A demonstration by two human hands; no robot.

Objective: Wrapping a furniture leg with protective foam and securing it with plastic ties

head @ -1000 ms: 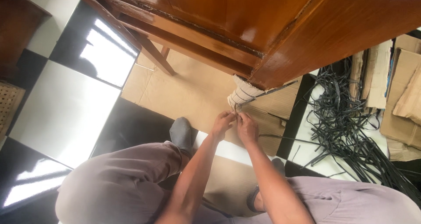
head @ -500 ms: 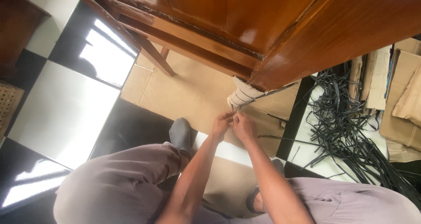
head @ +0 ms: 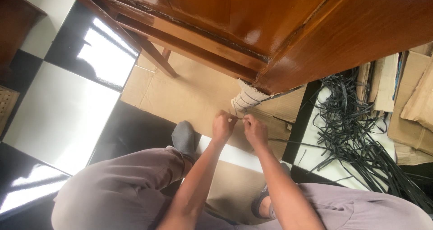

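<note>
Pinching a thin dark strip (head: 240,116) between both hands, left hand (head: 223,126) and right hand (head: 255,130) closed on it just below the wrapped furniture leg (head: 246,97), probably so the binding stays snug, with spare strips (head: 356,131) piled on the floor nearby.

Furniture workshop: varnished wooden furniture (head: 270,22), strapping pile (head: 356,135).

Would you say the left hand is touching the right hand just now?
Apart: the head view shows cardboard between the left hand and right hand.
</note>
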